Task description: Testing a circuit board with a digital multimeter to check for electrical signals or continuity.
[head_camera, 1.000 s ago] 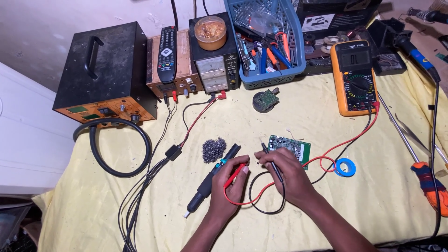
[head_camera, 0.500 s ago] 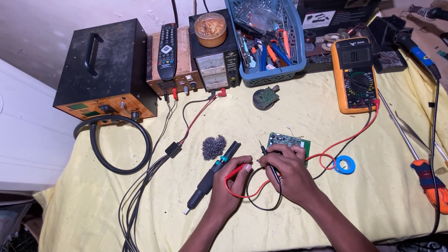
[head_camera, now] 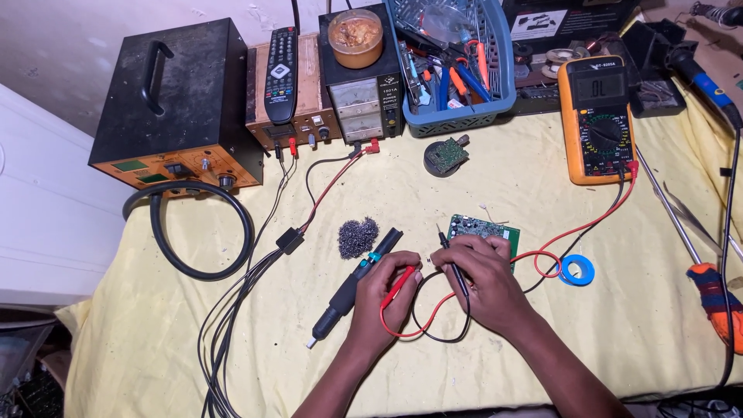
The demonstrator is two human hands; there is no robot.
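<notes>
Nearest the viewer, the left hand [head_camera: 385, 290] pinches a red probe [head_camera: 399, 283] between thumb and fingers, its tip pointing right. Just beside it the right hand [head_camera: 484, 280] is closed in a pen grip on a black probe [head_camera: 455, 265], whose tip points away towards the near left corner of the green circuit board [head_camera: 484, 231]. The board lies flat on the yellow cloth [head_camera: 542, 340], partly under the right fingers.

The red and black leads [head_camera: 422, 329] loop together under both wrists; a tug could drag a probe off its point or bridge two contacts on the board, which looks the likeliest slip. Nothing clamps the board, so pressure from a tip could slide it on the cloth.

To the left, touching the left hand's knuckles, lies a soldering iron [head_camera: 352, 286]; whether it is hot cannot be told, but a hot one could burn skin or scorch cloth. Further off sits a wad of steel wool [head_camera: 357, 237], whose strands could short the board if they reached it. Far right, the orange meter [head_camera: 597, 116] holds the leads taut enough to be pulled.
</notes>
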